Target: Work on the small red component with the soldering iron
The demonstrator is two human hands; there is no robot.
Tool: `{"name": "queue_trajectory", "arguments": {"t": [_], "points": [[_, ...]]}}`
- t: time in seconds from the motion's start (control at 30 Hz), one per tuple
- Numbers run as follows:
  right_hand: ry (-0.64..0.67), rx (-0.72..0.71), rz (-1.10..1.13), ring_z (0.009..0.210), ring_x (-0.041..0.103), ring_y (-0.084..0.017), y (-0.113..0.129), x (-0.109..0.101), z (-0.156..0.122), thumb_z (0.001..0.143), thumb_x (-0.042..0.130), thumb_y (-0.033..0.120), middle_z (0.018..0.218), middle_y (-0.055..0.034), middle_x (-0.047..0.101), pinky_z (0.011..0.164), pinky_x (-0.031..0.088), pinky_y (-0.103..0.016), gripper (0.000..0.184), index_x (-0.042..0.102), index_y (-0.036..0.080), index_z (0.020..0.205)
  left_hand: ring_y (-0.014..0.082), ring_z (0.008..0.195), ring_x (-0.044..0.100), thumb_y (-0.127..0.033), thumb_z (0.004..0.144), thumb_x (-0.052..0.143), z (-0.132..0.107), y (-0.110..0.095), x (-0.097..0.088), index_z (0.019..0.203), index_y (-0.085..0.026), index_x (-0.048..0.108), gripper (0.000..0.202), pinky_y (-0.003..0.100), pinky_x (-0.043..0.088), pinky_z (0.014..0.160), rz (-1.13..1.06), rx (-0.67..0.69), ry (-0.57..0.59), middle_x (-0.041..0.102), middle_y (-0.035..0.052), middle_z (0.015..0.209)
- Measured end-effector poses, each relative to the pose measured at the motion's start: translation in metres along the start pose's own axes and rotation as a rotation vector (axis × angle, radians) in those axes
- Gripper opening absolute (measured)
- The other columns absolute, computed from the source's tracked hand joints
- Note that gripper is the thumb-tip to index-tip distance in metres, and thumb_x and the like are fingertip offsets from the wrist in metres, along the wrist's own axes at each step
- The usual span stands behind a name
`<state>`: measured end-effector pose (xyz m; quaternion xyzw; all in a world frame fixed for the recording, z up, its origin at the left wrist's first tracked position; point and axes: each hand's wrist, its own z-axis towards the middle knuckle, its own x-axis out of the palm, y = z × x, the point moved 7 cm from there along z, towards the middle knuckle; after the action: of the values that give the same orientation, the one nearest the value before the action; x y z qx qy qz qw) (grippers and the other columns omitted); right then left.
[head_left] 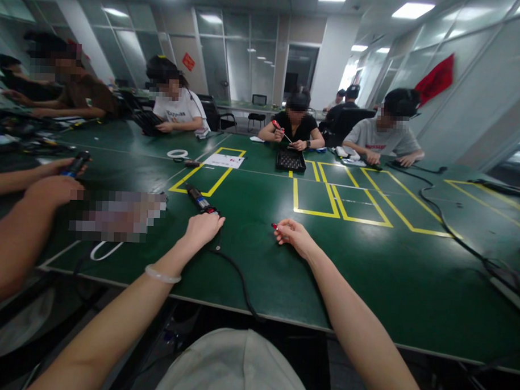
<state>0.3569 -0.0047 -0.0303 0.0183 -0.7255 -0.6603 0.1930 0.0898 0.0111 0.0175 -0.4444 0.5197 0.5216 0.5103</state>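
My left hand [202, 229] is closed round the back end of a black corded hand tool [197, 197], which looks like an electric screwdriver with a blue band and red parts. Its dark tip points away from me, toward the yellow tape. A black cord [237, 272] runs from near this hand to the table's front edge. To the right, my right hand [293, 235] is raised over the green tabletop [249, 248], its fingertips pinching a small red piece [275, 225]. That piece is too small to name.
At the left, a co-worker's hands [58, 179] hold a similar tool. Yellow tape outlines [314, 213] mark the table. Beyond lie a white paper [224, 161], a tape roll [177, 154] and a black tray [291, 161]. A thick cable [444, 221] crosses the right side. Several people sit opposite.
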Motion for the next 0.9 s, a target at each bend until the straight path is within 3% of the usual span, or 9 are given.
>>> {"name": "queue_trajectory", "arguments": {"t": [0.27,0.43,0.7,0.9], "points": [[-0.064,-0.129,-0.210,0.057,0.056,-0.010,0.000,-0.010,0.007,0.065,0.077,0.038,0.067,0.0020,0.062,0.052,0.045,-0.021,0.036,0.056,0.017,0.084,0.0316,0.083,0.068,-0.043,0.093,0.036,-0.030,-0.090,-0.008,0.092,-0.012,0.068,0.045,0.038,0.048,0.073,-0.103,0.193,-0.028,0.070,0.0193,0.085],[-0.058,-0.223,-0.322,0.056,0.053,-0.009,0.004,-0.011,0.010,0.066,0.074,0.034,0.068,0.0028,0.060,0.055,0.042,-0.022,0.032,0.055,0.017,0.084,0.0277,0.079,0.069,-0.044,0.094,0.035,-0.056,-0.129,-0.010,0.090,-0.014,0.066,0.044,0.034,0.048,0.070,-0.139,0.332,-0.039,0.071,0.0163,0.087],[0.064,-0.219,-0.478,0.057,0.051,-0.009,0.001,-0.003,0.008,0.068,0.067,0.022,0.070,0.0031,0.057,0.056,0.039,-0.022,0.022,0.053,0.016,0.084,0.0229,0.079,0.068,-0.040,0.095,0.034,-0.074,-0.150,-0.017,0.085,-0.016,0.064,0.040,0.030,0.048,0.068,-0.133,0.503,-0.047,0.071,0.0099,0.088],[0.074,-0.271,-0.691,0.061,0.051,-0.011,0.010,0.002,0.001,0.074,0.066,0.027,0.071,0.0014,0.060,0.059,0.040,-0.024,0.017,0.060,0.016,0.085,0.0217,0.079,0.068,-0.040,0.095,0.034,-0.074,-0.150,-0.017,0.082,-0.016,0.063,0.040,0.029,0.048,0.069,-0.151,0.533,-0.052,0.071,0.0097,0.086]]}}
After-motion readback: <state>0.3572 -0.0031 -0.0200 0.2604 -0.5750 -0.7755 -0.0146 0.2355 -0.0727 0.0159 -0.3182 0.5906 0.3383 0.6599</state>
